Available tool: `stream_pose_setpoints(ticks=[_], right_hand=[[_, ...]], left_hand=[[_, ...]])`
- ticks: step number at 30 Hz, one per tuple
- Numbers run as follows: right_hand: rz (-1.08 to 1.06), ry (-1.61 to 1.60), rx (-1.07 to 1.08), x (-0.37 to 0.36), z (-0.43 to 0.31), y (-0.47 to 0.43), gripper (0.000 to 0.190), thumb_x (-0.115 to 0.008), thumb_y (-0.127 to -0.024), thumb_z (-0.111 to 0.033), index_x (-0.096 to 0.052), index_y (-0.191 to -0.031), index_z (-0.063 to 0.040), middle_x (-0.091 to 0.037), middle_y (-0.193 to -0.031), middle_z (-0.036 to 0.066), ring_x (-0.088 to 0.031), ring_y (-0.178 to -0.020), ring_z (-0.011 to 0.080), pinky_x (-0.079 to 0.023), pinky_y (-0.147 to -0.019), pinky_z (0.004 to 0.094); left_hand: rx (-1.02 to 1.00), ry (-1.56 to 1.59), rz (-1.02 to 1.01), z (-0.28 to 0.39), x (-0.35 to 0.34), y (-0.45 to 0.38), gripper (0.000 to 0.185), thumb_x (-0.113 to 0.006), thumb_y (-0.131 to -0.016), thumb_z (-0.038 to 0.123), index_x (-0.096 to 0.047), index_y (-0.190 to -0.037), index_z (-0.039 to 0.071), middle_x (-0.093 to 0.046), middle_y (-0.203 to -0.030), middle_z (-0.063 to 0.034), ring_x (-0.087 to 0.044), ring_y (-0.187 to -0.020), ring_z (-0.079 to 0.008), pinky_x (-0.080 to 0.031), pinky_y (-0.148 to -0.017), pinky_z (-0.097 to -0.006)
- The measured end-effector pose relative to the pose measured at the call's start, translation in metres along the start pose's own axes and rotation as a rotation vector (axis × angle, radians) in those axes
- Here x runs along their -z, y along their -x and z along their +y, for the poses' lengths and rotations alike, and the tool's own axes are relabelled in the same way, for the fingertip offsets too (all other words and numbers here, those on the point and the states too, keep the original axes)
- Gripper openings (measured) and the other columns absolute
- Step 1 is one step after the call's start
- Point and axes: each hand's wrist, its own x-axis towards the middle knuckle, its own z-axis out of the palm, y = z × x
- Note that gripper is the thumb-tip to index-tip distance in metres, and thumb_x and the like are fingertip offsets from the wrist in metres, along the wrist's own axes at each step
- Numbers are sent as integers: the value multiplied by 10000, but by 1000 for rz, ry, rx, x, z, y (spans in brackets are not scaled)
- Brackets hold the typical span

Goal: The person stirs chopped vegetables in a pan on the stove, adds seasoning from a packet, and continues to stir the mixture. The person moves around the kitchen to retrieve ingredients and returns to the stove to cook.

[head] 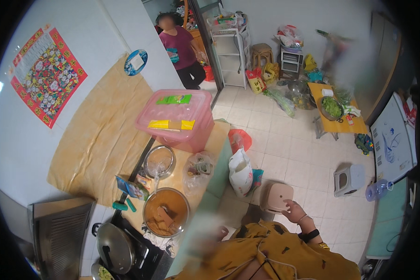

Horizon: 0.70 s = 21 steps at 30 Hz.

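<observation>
My right hand (294,211), with a bracelet and a black wristband, hovers over or beside a pink square stool (280,196) on the floor; whether it touches is unclear. Its fingers are apart and nothing is in them. My left hand (222,232) is partly visible and blurred beside the counter edge, near my mustard garment, so its state cannot be made out. To the left, a steel bowl of orange-brown paste (157,203) with a spatula in it stands on the counter, beside a lidded pan (114,247) on the black stove.
A pink storage box (199,129), a smaller steel bowl (173,164) and a plastic bag (197,175) stand on the counter. A white sack (240,173) leans by its front. Across the floor are a grey stool (353,178) and a low yellow table (318,92). A person (178,42) stands at the doorway.
</observation>
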Motion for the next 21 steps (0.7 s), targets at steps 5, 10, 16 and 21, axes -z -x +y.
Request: stream_pose_setpoints(ticks=[5, 10, 16, 21], right_hand=[[144, 68, 125, 30, -49, -57, 613, -723, -827, -143, -455, -1373, -62, -587, -1101, 201, -649, -872, 295, -553, -788, 377], [156, 85, 183, 59, -97, -113, 599, -711, -837, -118, -453, -1375, -62, -592, -1104, 200, -646, -870, 296, -550, -789, 378], [82, 120, 265, 70, -141, -169, 539, -708, -852, -153, -489, -1337, -68, -605, -1101, 204, -653, -884, 312, -543, -802, 400], [121, 155, 346, 73, -151, -222, 531, -705, -849, -151, -493, -1329, -70, -606, -1104, 201, -654, -892, 322, -541, -801, 396]], left_hand=[[184, 129, -1, 24, 35, -18, 276, -627, -925, 269, -641, -1133, 88, -701, -880, -125, -687, -764, -224, -553, -711, -378], [126, 234, 6, 13, 40, -32, 294, -629, -937, 259, -625, -1147, 54, -701, -899, -135, -693, -792, -221, -563, -725, -359], [181, 279, 17, -30, 26, -36, 329, -653, -929, 281, -615, -1169, 59, -717, -977, -138, -709, -868, -221, -570, -762, -351], [258, 404, 91, -72, 12, -21, 334, -670, -921, 274, -614, -1173, 62, -720, -959, -137, -709, -882, -209, -568, -767, -340]])
